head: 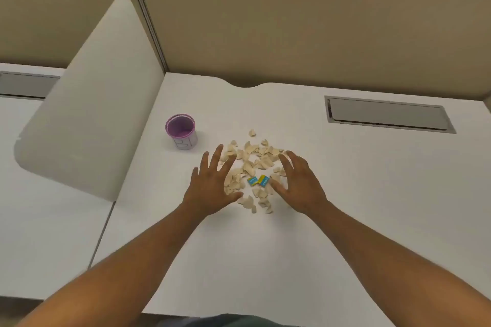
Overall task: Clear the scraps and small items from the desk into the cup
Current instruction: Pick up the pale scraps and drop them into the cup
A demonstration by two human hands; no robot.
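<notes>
Several beige paper scraps (259, 160) lie scattered in a loose pile on the white desk (345, 207). Two small blue-and-yellow items (258, 181) sit side by side within the pile. My left hand (212, 188) rests flat at the pile's left edge, fingers spread, holding nothing. My right hand (300, 183) sits at the pile's right edge, fingers apart and slightly curled, also holding nothing. A small cup (182, 132) with a purple inside and a pink rim stands upright to the upper left of the pile, apart from both hands.
A rounded beige divider panel (87, 114) rises at the left of the desk. A grey cable hatch (389, 114) is set into the desk at the back right. Tan partition walls (292, 34) close off the back.
</notes>
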